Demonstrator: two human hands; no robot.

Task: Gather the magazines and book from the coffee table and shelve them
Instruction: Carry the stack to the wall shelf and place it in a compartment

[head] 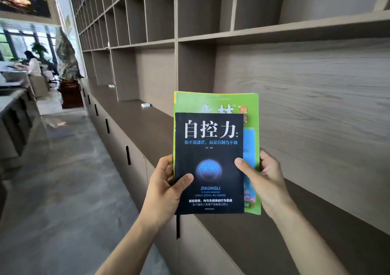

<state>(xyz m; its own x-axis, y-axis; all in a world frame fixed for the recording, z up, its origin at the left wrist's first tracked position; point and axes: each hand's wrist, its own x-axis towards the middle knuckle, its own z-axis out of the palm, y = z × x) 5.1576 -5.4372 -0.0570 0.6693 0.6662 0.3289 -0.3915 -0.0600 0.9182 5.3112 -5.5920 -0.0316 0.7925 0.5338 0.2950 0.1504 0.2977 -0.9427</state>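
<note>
I hold a stack upright in front of me. A dark book [209,163] with white characters and a blue glowing emblem lies on top of green-covered magazines [251,114], which stick out above it and to its right. My left hand [163,192] grips the stack's lower left edge, thumb on the book's cover. My right hand [263,179] holds the right edge, thumb on the cover and fingers behind the magazines. The stack is in front of a wide open compartment of the brown wooden shelf wall [295,85].
A long dark counter ledge [126,114] runs under the shelf compartments, above cabinet doors with slot handles [128,155]. A small white object [145,105] lies on the ledge. A grey floor stretches left; a rock sculpture [67,59] and a seated person [33,63] are far back.
</note>
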